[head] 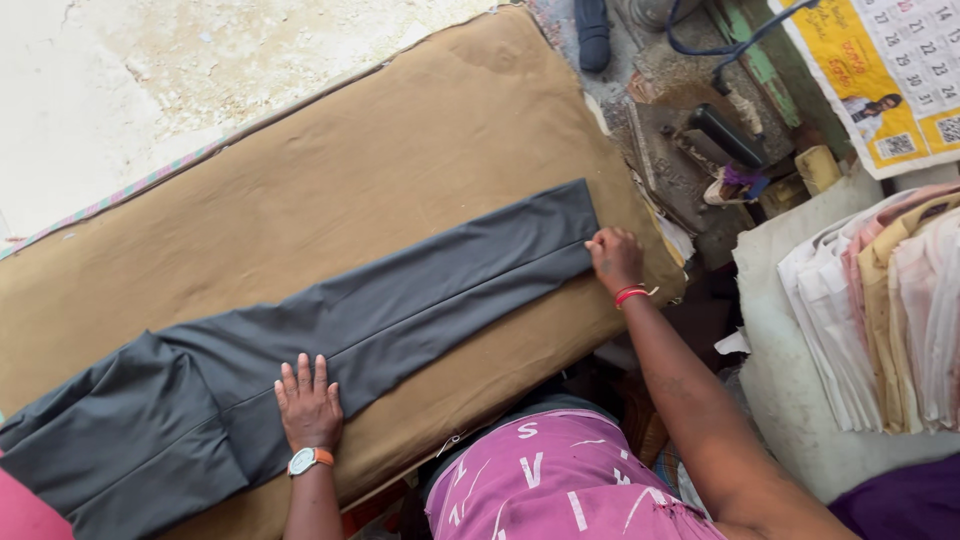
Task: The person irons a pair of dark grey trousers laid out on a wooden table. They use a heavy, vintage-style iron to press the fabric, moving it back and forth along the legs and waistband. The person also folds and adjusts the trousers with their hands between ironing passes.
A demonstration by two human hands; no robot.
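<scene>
Grey trousers point(330, 340) under both hands, stacked shirts point(880, 310) well apart, right.

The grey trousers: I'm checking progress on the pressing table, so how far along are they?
Done: the grey trousers lie flat along the brown padded table, legs stacked. In hand: the left hand presses flat near the thigh, and the right hand pinches the hem end. Left: the iron sits off the table's far end, untouched. A pile of folded shirts lies at the right.
</scene>
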